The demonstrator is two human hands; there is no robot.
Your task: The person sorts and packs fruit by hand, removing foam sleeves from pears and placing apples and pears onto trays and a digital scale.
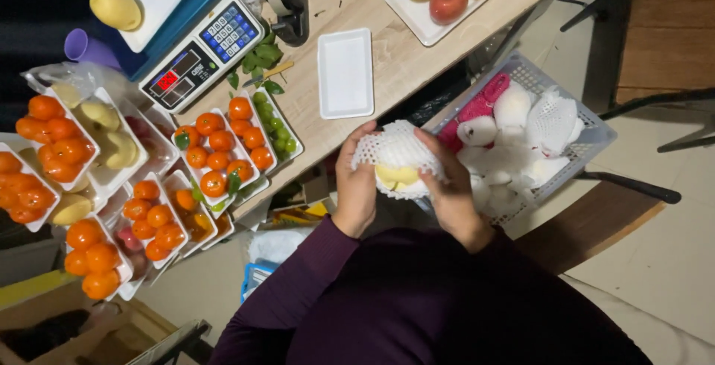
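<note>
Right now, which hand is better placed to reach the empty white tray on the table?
Left, probably. The left hand grips the netted yellow fruit on the side just below the empty white tray; the right hand sits nearer the basket.

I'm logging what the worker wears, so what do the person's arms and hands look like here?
Both arms are covered by long, dark purple sleeves that end at the wrists. The left hand and right hand are bare, with no gloves; no rings or watch can be made out.
</note>
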